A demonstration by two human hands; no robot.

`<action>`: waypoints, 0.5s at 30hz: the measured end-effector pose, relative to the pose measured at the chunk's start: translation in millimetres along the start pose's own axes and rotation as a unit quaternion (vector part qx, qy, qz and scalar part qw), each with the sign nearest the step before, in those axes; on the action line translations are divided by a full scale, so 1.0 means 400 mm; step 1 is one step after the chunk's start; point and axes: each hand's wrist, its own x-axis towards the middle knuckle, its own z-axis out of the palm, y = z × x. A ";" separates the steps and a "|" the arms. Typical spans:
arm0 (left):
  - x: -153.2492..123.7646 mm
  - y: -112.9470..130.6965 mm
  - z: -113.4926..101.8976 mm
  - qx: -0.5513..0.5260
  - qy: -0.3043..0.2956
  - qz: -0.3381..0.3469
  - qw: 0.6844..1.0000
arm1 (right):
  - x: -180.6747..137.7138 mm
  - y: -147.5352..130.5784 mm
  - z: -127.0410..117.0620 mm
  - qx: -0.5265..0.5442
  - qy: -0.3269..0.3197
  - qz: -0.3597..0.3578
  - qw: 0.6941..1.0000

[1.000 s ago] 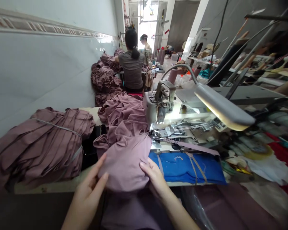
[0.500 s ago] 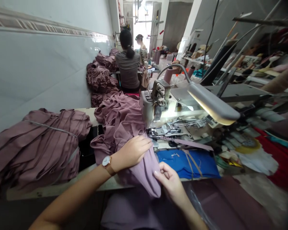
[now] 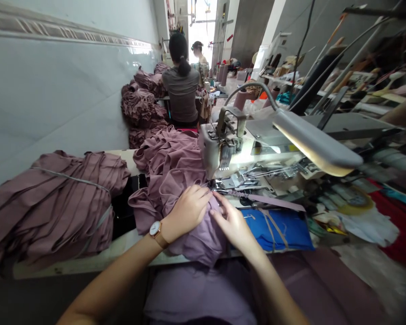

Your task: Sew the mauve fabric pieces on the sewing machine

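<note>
A bunched mauve garment piece (image 3: 203, 246) lies at the front of a sewing machine (image 3: 211, 151), with its lower part hanging over the table edge. My left hand (image 3: 191, 207), wearing a wristwatch (image 3: 154, 229), lies over the cloth left of the needle area, fingers extended close together and thumb hidden. Close beside it, my right hand (image 3: 230, 221) pinches the cloth's right edge, its index fingertip near the presser foot (image 3: 218, 186). A narrow mauve strip (image 3: 270, 201) runs to the machine from the right.
A tied stack of mauve pieces (image 3: 54, 203) rests at the left. Blue fabric (image 3: 277, 230) sits right of my hands. A lamp (image 3: 318, 140) overhangs the machine. Ahead, a person (image 3: 181, 90) sits with their back to me; another person (image 3: 199, 54) is farther off.
My right hand has moved up and forward along the garment edge to the presser foot, beside my left hand. The hanging cloth is now more bunched. My left hand has shifted slightly.
</note>
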 end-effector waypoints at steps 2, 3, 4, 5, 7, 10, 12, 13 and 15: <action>0.000 0.000 0.004 -0.003 0.010 -0.006 1.000 | -0.023 0.012 0.002 0.031 0.017 0.006 0.999; 0.000 -0.002 0.006 -0.004 0.016 -0.007 1.000 | -0.039 0.018 0.003 0.051 0.027 0.015 0.998; 0.000 -0.006 0.008 -0.007 0.021 -0.008 1.000 | -0.055 0.025 0.005 0.073 0.032 0.025 0.996; 0.001 -0.010 0.009 -0.010 0.025 -0.009 1.000 | -0.072 0.031 0.007 0.096 0.036 0.037 0.994; 0.004 -0.021 0.007 -0.017 0.031 -0.016 0.999 | -0.100 0.045 0.011 0.143 0.039 0.060 0.987; 0.006 -0.040 -0.001 -0.027 0.037 -0.031 0.998 | -0.121 0.064 0.016 0.200 0.017 0.097 0.975; -0.004 -0.056 -0.007 -0.027 0.051 -0.059 0.997 | -0.124 0.072 0.014 0.225 -0.021 0.102 0.969; -0.014 -0.066 -0.011 -0.020 0.059 -0.083 0.995 | -0.123 0.073 0.010 0.228 -0.040 0.096 0.968; -0.049 -0.086 -0.021 0.005 0.071 -0.160 0.985 | -0.122 0.067 0.000 0.222 -0.074 0.075 0.969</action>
